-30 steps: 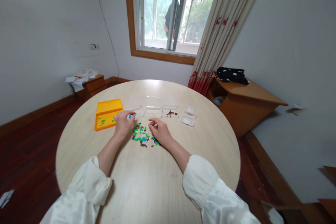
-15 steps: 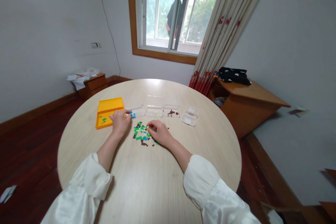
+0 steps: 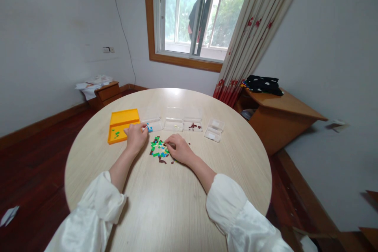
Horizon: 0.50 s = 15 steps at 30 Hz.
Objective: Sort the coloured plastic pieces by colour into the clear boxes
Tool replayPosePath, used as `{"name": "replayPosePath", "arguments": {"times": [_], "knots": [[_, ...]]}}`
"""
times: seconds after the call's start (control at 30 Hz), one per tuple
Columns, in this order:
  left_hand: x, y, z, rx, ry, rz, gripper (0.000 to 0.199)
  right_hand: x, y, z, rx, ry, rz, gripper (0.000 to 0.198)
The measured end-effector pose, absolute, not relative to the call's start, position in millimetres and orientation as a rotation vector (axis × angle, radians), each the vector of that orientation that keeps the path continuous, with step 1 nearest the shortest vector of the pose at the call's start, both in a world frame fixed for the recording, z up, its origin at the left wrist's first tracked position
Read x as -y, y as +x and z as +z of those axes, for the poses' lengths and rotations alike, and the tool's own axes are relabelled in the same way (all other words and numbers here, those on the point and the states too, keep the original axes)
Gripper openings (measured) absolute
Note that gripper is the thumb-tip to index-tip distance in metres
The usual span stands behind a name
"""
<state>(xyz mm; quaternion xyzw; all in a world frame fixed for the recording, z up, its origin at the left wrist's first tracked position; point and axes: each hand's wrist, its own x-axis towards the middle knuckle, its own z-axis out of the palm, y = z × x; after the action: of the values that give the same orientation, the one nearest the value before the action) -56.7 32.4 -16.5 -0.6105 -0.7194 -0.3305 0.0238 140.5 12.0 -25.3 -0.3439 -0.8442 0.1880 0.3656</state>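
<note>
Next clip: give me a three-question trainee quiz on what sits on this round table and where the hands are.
1. True or false: the yellow tray lies to the right of the clear boxes.
2. What is the right hand touching? A) the curtain B) the pile of small coloured pieces C) the yellow tray
3. Fill in: the left hand rests between the yellow tray and the ____ of small pieces.

Key: 1 false; 2 B; 3 pile.

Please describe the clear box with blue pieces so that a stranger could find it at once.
On the round wooden table, a row of boxes runs right from the orange tray. The clear box is first beside it, by the left hand, and alone holds blue pieces.
</note>
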Motion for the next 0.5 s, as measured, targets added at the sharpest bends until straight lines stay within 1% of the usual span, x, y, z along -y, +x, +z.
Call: {"name": "replayPosePath", "arguments": {"times": [0.23, 0.5], "knots": [[-31.1, -54.7, -14.4, 2.228, -1.888, -1.030, 0.027, -7.7, 140.8, -19.7, 2.233, -0.848, 0.438, 0.018], [-32.0, -53.4, -15.2, 2.207, -1.879, -1.043, 0.024, -4.5, 139.6, -16.8, 2.361, -0.750, 0.357, 0.012]]}}
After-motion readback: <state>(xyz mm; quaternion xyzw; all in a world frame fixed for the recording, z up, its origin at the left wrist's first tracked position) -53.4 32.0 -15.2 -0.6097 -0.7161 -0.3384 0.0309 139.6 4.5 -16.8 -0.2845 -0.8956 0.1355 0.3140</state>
